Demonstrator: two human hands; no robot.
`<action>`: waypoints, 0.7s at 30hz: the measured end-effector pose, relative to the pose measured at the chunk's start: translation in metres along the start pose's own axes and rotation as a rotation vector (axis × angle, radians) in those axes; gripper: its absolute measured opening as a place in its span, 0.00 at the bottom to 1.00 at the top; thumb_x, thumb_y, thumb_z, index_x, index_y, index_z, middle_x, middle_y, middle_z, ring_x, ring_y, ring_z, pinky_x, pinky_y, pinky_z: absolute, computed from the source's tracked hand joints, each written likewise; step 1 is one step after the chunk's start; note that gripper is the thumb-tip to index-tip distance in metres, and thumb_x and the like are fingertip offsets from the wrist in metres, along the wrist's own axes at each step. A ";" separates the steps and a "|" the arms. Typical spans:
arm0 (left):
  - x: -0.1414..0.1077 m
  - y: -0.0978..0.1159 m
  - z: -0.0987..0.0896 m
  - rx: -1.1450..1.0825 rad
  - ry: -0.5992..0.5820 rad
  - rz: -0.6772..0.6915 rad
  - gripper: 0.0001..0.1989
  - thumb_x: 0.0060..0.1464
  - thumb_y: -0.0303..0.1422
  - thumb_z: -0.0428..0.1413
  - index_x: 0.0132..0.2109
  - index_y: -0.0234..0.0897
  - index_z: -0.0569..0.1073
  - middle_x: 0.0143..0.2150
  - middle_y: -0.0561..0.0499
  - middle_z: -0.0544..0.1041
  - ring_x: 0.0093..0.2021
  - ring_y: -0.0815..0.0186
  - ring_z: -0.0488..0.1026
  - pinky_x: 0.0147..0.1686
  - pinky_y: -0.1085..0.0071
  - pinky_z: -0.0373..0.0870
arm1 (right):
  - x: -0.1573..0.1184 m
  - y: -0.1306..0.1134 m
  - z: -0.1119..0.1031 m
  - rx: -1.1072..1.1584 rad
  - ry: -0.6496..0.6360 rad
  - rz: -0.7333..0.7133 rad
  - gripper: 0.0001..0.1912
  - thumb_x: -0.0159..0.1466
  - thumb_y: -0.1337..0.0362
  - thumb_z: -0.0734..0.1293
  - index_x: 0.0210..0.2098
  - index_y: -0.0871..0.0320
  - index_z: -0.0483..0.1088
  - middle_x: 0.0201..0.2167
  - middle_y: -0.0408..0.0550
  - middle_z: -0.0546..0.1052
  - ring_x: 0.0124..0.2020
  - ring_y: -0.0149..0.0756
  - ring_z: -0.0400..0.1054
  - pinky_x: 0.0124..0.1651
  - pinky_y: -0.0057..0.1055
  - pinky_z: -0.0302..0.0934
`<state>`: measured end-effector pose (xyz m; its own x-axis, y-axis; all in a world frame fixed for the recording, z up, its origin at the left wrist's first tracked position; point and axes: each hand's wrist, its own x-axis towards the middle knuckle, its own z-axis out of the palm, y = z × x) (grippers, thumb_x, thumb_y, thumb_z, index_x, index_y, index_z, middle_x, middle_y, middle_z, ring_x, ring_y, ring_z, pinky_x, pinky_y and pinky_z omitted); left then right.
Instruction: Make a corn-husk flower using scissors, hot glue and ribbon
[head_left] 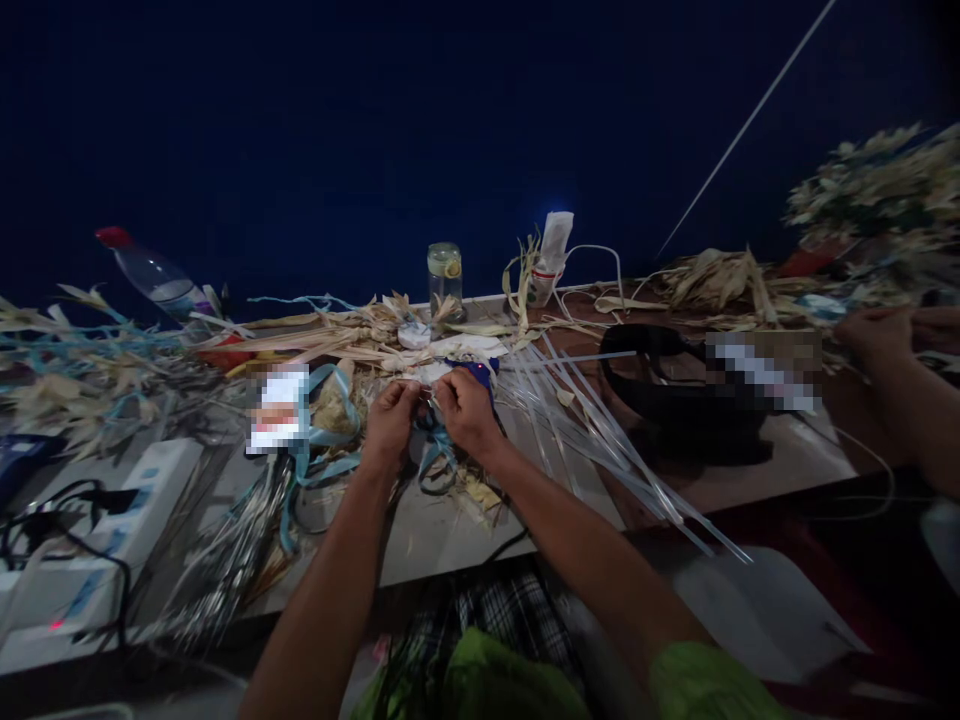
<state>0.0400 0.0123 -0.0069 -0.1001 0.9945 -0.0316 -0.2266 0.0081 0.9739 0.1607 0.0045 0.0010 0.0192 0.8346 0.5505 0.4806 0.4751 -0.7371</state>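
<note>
Above the middle of the table, my left hand (pixel 394 415) and my right hand (pixel 466 405) are close together, with fingertips pinched. Between them is something small, thin and pale, too tiny to name. A light blue ribbon (pixel 439 448) lies looped on the table just beneath my fingers. More blue ribbon (pixel 324 466) curls to the left of my left hand. Dried husks (pixel 360 330) are heaped behind both hands. Beyond my right hand is a dark blue object (pixel 484 374), partly hidden. Clear plastic strips (pixel 592 420) fan out to the right.
Power strips (pixel 150 500) with black cables and a bundle of thin wires (pixel 240 540) are at left. Behind stand a bottle (pixel 161 280), a jar (pixel 445 272) and a cup (pixel 543 285). A black band (pixel 675 430) lies right; another person's hand (pixel 877 335) is beyond it.
</note>
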 end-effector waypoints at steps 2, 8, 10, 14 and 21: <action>0.000 -0.001 -0.001 0.043 -0.030 0.032 0.13 0.42 0.40 0.59 0.28 0.33 0.70 0.22 0.56 0.69 0.19 0.76 0.61 0.21 0.78 0.57 | 0.000 0.001 0.001 0.021 0.011 0.052 0.13 0.62 0.61 0.56 0.22 0.57 0.59 0.21 0.42 0.63 0.27 0.30 0.58 0.32 0.27 0.52; -0.002 0.002 -0.002 0.172 -0.055 0.160 0.10 0.45 0.38 0.57 0.30 0.34 0.71 0.22 0.56 0.68 0.21 0.75 0.62 0.22 0.77 0.58 | 0.000 0.003 0.004 0.094 0.007 0.236 0.17 0.61 0.57 0.56 0.18 0.57 0.54 0.16 0.38 0.56 0.20 0.27 0.50 0.25 0.27 0.45; -0.003 0.004 -0.002 0.243 -0.072 0.196 0.10 0.46 0.38 0.56 0.30 0.34 0.71 0.21 0.56 0.67 0.21 0.74 0.62 0.24 0.76 0.58 | 0.001 0.003 0.003 0.119 0.015 0.273 0.18 0.61 0.56 0.56 0.18 0.57 0.52 0.15 0.37 0.54 0.20 0.26 0.49 0.25 0.27 0.43; -0.006 0.004 0.000 0.387 -0.182 0.197 0.09 0.48 0.37 0.54 0.28 0.34 0.69 0.19 0.57 0.65 0.21 0.73 0.60 0.24 0.75 0.58 | 0.002 0.004 0.002 0.152 0.049 0.324 0.19 0.60 0.56 0.56 0.16 0.57 0.50 0.15 0.36 0.51 0.19 0.26 0.47 0.24 0.27 0.41; -0.008 0.005 0.001 0.471 -0.380 0.147 0.11 0.48 0.38 0.54 0.28 0.34 0.69 0.22 0.56 0.65 0.24 0.72 0.59 0.27 0.74 0.57 | 0.003 0.004 0.002 0.218 0.029 0.344 0.20 0.59 0.53 0.57 0.16 0.57 0.53 0.14 0.37 0.52 0.20 0.26 0.47 0.23 0.27 0.42</action>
<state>0.0407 0.0046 -0.0015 0.2735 0.9558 0.1080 0.2234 -0.1723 0.9594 0.1607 0.0092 -0.0016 0.1731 0.9483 0.2661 0.2450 0.2202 -0.9442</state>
